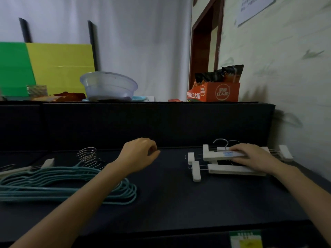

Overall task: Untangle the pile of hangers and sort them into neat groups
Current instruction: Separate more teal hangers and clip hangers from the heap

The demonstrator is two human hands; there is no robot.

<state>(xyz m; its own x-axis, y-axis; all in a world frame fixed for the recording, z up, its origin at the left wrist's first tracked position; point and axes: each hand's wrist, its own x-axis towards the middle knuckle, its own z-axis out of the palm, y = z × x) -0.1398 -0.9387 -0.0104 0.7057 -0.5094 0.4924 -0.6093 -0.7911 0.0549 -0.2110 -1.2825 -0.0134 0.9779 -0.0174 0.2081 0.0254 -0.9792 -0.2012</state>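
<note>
Surface: dark tabletop, raised shelf behind it with a clear basin and an orange box.
Teal hangers: stacked flat on the left, hooks bunched together, pretty tidy already.
White clip hangers: right side, near the wall, overlapping crookedly.
Right hand: lying flat on the top white bar, fingers spread, pressing more than gripping.
Left hand: loosely curled, holding nothing, hovering mid-table.
Risk: wire hooks and clips could snag, so sliding one may drag the stack askew.
Hard to see: far-left hangers are cut off; can't count either group.
</note>
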